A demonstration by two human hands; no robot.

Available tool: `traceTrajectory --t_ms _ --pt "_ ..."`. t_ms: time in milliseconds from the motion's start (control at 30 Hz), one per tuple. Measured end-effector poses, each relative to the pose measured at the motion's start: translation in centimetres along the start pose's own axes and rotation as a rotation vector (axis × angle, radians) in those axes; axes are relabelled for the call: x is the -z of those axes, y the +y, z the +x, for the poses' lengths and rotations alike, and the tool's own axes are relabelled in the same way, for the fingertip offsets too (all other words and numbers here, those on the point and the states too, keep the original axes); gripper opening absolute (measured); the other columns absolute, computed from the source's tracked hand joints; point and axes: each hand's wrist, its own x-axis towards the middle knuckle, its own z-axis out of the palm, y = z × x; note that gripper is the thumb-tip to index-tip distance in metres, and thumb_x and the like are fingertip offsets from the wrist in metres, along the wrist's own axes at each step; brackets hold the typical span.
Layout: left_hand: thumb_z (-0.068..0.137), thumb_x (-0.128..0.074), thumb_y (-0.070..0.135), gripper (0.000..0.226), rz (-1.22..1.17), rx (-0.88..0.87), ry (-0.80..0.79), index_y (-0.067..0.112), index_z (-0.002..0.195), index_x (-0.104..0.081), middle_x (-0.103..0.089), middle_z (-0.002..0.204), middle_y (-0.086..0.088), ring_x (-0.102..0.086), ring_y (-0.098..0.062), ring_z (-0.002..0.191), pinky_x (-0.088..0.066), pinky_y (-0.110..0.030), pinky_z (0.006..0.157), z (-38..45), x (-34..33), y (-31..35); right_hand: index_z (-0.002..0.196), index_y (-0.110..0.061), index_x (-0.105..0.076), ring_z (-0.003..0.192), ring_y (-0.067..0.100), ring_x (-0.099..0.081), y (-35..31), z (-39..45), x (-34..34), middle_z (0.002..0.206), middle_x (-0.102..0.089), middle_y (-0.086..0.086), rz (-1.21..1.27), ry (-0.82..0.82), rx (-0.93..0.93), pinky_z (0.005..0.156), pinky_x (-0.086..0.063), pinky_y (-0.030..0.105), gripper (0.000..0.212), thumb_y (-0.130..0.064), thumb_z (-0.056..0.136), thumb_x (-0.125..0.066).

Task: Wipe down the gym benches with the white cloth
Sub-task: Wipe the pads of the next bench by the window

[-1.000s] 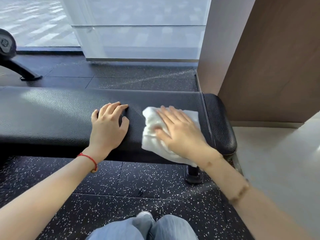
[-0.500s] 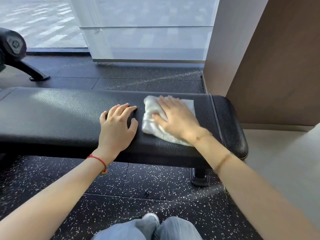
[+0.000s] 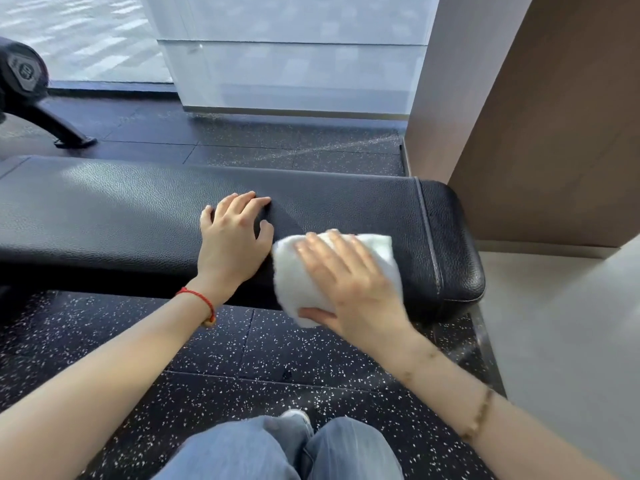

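The white cloth is lying bunched on the black gym bench, near its right end, and is now hanging over the near edge; half a second ago it was sitting further back on the pad. The right hand is pressing it flat, fingers spread and nearly straight, thumb tucking under the lower fold. The left hand is resting on the pad just beside the cloth, fingers extended, holding nothing and bracing. Judgement: 1 stroke is being drawn toward the front edge, so wiping is progressing; the long left stretch of the pad is probably remaining. Speckled rubber floor is lying beneath.
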Motion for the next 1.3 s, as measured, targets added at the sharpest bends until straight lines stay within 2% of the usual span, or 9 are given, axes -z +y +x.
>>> traceTrajectory --t_ms 100,300,533,633,700,833,967,1133,1300 --pt "0.093 -0.053 0.027 0.039 -0.013 -0.012 -0.008 0.025 0.132 -0.058 -0.053 0.142 0.002 -0.041 -0.021 0.137 -0.025 -0.05 0.115 -0.1 0.2 -0.1 0.152 -0.015 -0.037 0.144 0.029 -0.037 -1.4 1.0 0.1 0.155 -0.041 0.005 0.025 -0.002 -0.033 0.118 -0.03 0.045 0.088 -0.071 0.086 -0.053" --pt "0.096 -0.05 0.028 0.04 0.006 -0.024 -0.022 0.025 0.136 -0.055 -0.051 0.145 0.002 -0.039 -0.021 0.139 -0.023 -0.051 0.117 -0.2 0.3 -0.2 0.154 -0.014 -0.034 0.146 0.026 -0.035 4.4 -6.1 -0.4 0.157 -0.039 0.005 -0.03 0.101 -0.156 0.12 -0.027 0.046 0.083 -0.06 0.09 -0.061" --pt "0.094 -0.05 0.027 0.039 0.01 -0.016 -0.005 0.024 0.133 -0.057 -0.053 0.142 0.002 -0.04 -0.021 0.137 -0.024 -0.052 0.116 -0.2 0.2 0.1 0.15 -0.012 -0.041 0.148 0.026 -0.03 4.0 -0.5 0.6 0.158 -0.037 0.005 0.149 0.004 -0.435 0.124 -0.013 0.042 0.069 -0.059 0.103 -0.02" --pt "0.094 -0.051 0.027 0.039 0.002 -0.013 -0.009 0.025 0.132 -0.057 -0.053 0.142 0.002 -0.041 -0.021 0.137 -0.024 -0.051 0.116 -0.1 0.2 0.1 0.159 -0.016 -0.013 0.154 0.026 -0.003 3.0 5.1 0.6 0.167 -0.009 0.003 0.246 -0.189 -0.373 0.125 0.004 0.042 0.068 -0.057 0.103 -0.014" --pt "0.094 -0.052 0.027 0.039 -0.001 -0.015 -0.004 0.026 0.132 -0.057 -0.054 0.141 0.003 -0.042 -0.02 0.136 -0.024 -0.049 0.116 -0.1 0.2 0.0 0.159 -0.017 -0.008 0.154 0.024 0.002 2.0 6.0 0.7 0.167 -0.004 0.001 0.273 -0.214 -0.31 0.124 0.007 0.041 0.066 -0.054 0.104 -0.016" --pt "0.094 -0.052 0.028 0.038 0.008 -0.033 0.002 0.026 0.132 -0.057 -0.054 0.142 0.003 -0.042 -0.02 0.136 -0.026 -0.05 0.115 -0.2 0.2 -0.4 0.159 -0.024 -0.008 0.153 0.014 -0.001 1.7 0.8 1.3 0.167 -0.007 -0.008 0.286 -0.147 -0.226 0.122 0.008 0.032 0.066 -0.058 0.103 -0.019" --pt "0.095 -0.051 0.027 0.04 0.015 -0.027 -0.013 0.026 0.134 -0.055 -0.052 0.144 0.002 -0.04 -0.021 0.138 -0.024 -0.052 0.116 -0.2 0.0 -0.3 0.159 -0.025 -0.015 0.153 0.012 -0.003 6.6 -1.4 1.1 0.166 -0.009 -0.01 0.289 -0.137 -0.445 0.122 0.008 0.031 0.071 -0.062 0.099 -0.009" --pt "0.094 -0.052 0.026 0.039 0.024 -0.024 -0.013 0.024 0.133 -0.057 -0.053 0.143 0.001 -0.041 -0.022 0.137 -0.026 -0.053 0.115 -0.1 0.0 -0.1 0.159 -0.026 -0.006 0.154 0.019 0.001 11.5 4.5 -0.8 0.167 -0.003 -0.003 0.326 -0.223 -0.553 0.122 0.007 0.035 0.078 -0.071 0.095 -0.008" --pt "0.092 -0.045 0.032 0.041 0.022 -0.019 -0.015 0.027 0.13 -0.056 -0.054 0.14 0.005 -0.042 -0.019 0.135 -0.027 -0.052 0.114 0.0 0.2 -0.1 0.159 -0.02 -0.01 0.153 0.024 -0.007 10.6 10.7 -1.6 0.167 -0.01 0.0 0.335 -0.273 -0.379 0.123 -0.002 0.04 0.081 -0.071 0.096 -0.011"
